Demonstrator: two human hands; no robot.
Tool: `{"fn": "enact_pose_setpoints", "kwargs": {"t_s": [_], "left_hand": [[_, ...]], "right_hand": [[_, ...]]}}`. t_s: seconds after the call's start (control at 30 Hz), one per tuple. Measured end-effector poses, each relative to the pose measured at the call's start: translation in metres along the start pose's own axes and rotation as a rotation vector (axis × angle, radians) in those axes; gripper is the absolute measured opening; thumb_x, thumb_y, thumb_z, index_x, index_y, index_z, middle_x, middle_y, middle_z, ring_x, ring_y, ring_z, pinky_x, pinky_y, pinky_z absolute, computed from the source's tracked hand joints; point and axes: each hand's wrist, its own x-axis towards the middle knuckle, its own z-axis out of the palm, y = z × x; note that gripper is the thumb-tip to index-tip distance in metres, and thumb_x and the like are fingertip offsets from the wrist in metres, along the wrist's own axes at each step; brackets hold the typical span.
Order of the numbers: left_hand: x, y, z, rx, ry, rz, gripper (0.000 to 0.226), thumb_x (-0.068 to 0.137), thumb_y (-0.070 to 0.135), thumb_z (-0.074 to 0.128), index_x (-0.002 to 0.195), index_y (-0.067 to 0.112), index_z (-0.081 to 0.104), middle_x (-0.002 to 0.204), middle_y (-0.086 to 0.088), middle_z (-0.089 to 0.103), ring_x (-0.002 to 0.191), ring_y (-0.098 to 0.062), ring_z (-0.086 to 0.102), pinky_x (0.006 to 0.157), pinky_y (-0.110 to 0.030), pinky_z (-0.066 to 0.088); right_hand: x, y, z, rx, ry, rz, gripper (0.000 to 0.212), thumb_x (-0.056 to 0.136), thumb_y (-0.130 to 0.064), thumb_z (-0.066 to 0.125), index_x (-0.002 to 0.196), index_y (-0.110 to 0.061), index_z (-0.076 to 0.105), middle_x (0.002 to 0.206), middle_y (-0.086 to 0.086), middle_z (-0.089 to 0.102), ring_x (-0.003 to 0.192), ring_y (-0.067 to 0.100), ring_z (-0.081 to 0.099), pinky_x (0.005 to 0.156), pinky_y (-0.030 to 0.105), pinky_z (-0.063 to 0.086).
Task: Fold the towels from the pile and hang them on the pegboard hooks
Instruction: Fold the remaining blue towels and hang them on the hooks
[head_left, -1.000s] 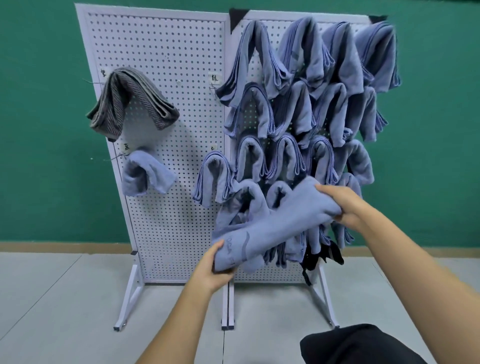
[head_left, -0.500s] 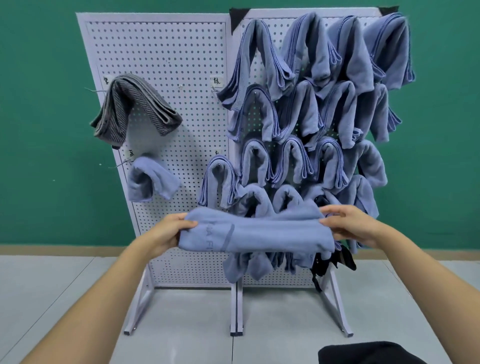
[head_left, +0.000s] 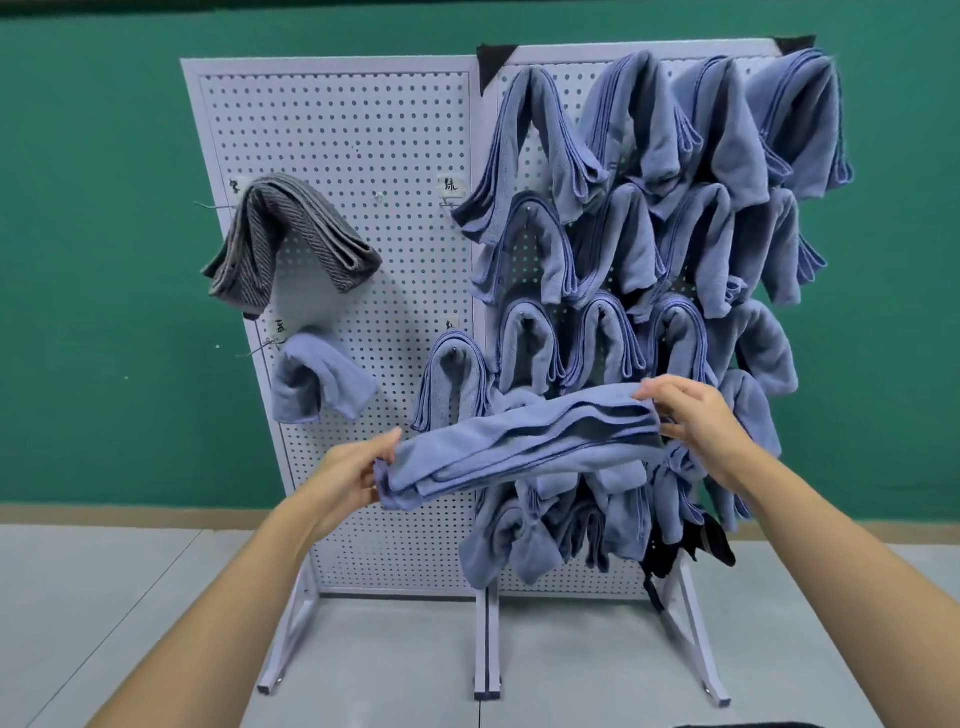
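Our left hand (head_left: 349, 475) and right hand (head_left: 696, 423) have fingers clamped on the ends of the folded blue towel (head_left: 519, 447), held before the crowded pegboard (head_left: 337, 208). Its loose layers could splay; draping may dislodge neighbouring towels.

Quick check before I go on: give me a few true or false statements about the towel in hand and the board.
1. Both hands hold one folded blue towel. True: left hand, right hand.
2. The grey striped towel hangs on the right panel. False: on the left panel.
3. The held towel already hangs on a hook. False: it is held in front of the pegboard.
4. The right panel holds more towels than the left. True.
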Motion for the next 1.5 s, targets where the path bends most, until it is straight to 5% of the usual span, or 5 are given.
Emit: {"fn": "enact_pose_setpoints", "kwargs": {"t_s": [0.4,0.57,0.9,1.1,1.5], "left_hand": [[0.013,-0.067,0.033,0.319,0.141,-0.317,0.018,0.087,-0.004,0.056,0.098,0.011,0.054,0.087,-0.01,0.06,0.066,-0.018,0.056,0.06,-0.027,0.048],[0.004,-0.045,0.056,0.266,0.087,-0.017,0.012,0.096,0.019,0.053,0.106,0.018,0.06,0.107,-0.001,0.063,0.091,-0.013,0.06,0.08,-0.025,0.05],[-0.021,-0.023,0.118,0.348,0.184,0.399,0.107,0.063,0.055,0.079,0.148,0.031,0.019,0.146,0.016,0.032,0.133,-0.005,0.034,0.109,-0.033,0.037],[-0.024,-0.019,0.085,0.361,0.387,0.532,0.042,0.084,0.007,0.062,0.116,0.033,0.056,0.101,0.017,0.065,0.092,-0.009,0.064,0.078,-0.026,0.054],[-0.034,0.08,0.069,0.738,0.414,0.436,0.016,0.075,0.024,0.062,0.086,0.029,0.072,0.074,0.011,0.07,0.074,-0.013,0.064,0.059,-0.028,0.052]], "right_hand": [[0.024,-0.069,0.066,-0.101,-0.112,0.014,0.023,0.083,-0.009,0.071,0.099,-0.013,0.055,0.074,0.002,0.063,0.065,0.015,0.06,0.057,0.023,0.049],[0.029,-0.08,0.105,-0.295,-0.181,-0.014,0.02,0.078,-0.008,0.073,0.087,-0.013,0.055,0.069,-0.002,0.05,0.061,0.011,0.045,0.057,0.02,0.037],[0.031,-0.112,0.124,-0.083,-0.056,-0.002,0.019,0.082,-0.012,0.071,0.077,-0.013,0.052,0.07,0.001,0.051,0.058,0.011,0.047,0.047,0.017,0.039],[0.023,-0.105,0.086,0.287,0.036,0.219,0.008,0.089,-0.01,0.064,0.082,-0.008,0.061,0.076,0.009,0.064,0.065,0.02,0.06,0.057,0.029,0.052],[-0.005,-0.023,0.099,-0.019,-0.269,0.241,0.03,0.091,-0.004,0.058,0.12,-0.015,0.059,0.123,0.001,0.06,0.115,0.014,0.055,0.096,0.029,0.044]]}}
